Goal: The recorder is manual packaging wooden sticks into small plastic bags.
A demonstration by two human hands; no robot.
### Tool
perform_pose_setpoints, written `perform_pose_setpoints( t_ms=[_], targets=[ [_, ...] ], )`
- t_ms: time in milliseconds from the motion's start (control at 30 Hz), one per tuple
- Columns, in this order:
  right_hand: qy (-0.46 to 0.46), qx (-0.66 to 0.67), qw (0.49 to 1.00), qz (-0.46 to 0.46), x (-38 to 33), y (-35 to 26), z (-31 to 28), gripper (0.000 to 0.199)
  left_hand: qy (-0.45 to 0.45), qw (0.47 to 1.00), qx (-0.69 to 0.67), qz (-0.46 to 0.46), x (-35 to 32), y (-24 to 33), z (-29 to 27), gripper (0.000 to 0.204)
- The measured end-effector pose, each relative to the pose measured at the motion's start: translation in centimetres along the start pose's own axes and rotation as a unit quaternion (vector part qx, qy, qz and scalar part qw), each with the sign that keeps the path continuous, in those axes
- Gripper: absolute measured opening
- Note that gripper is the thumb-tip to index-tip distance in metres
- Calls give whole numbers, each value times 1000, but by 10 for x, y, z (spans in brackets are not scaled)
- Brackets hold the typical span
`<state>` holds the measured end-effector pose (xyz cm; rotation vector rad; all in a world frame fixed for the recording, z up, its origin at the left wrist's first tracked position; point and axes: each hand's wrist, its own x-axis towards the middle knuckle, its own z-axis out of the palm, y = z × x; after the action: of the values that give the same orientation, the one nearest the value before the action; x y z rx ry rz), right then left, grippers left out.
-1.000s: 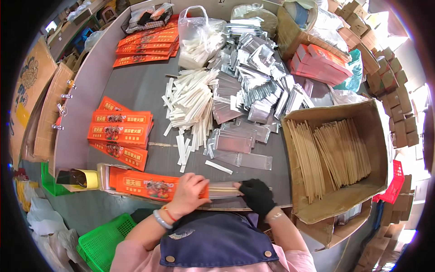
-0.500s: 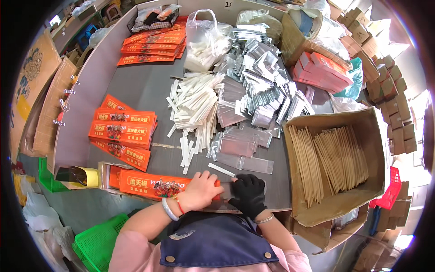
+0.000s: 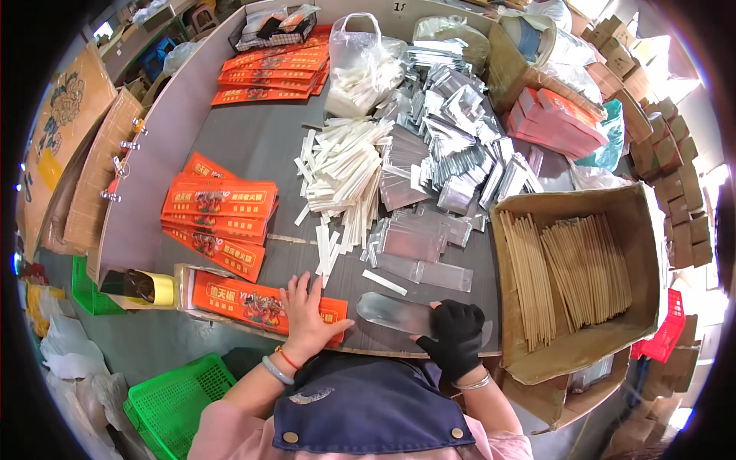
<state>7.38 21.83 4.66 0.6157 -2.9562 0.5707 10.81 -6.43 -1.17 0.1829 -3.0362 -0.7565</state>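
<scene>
My left hand [image 3: 305,316] lies open, fingers spread, over the right end of a long orange printed packet [image 3: 238,300]. That packet rests at the table's near edge. My right hand [image 3: 454,334], in a black fingerless glove, is closed on a clear plastic sleeve [image 3: 391,310] lying low over the table, its rounded end pointing left toward my left hand. Just beyond the sleeve lies a single white strip [image 3: 385,282]. More clear sleeves [image 3: 425,270] are spread farther off, beside a heap of white strips [image 3: 346,165].
Orange packets are stacked at left [image 3: 218,203] and far left [image 3: 272,73]. A cardboard box [image 3: 502,322] of wooden chopsticks stands at right. Silvery clear sleeves [image 3: 456,130] pile up behind, near pink-red packs [image 3: 556,126]. A green basket [image 3: 180,399] sits below the table.
The orange packet has slid left, and my left hand has moved left with its fingers now spread. My right hand has shifted right, and a clear sleeve now shows in it.
</scene>
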Motion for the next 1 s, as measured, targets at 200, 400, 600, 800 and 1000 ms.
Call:
perform_pose_setpoints(
  t_ms=[200,400,600,800,1000],
  targets=[
    [-111,1,993,-29,-4,-6,4,64,-16,998,-61,-2,7,-7,-1,100],
    [-79,86,988,-100,22,-42,68,66,-45,997,-58,27,10,-21,-3,96],
    [45,61,996,-52,2,37,22,58,-52,970,-86,223,66,27,11,44],
    [104,-194,914,340,-61,151,-13,42,-46,933,15,356,100,32,48,12],
    [22,-236,893,383,-47,148,-10,17,-11,938,-28,345,129,67,48,21]
  ],
)
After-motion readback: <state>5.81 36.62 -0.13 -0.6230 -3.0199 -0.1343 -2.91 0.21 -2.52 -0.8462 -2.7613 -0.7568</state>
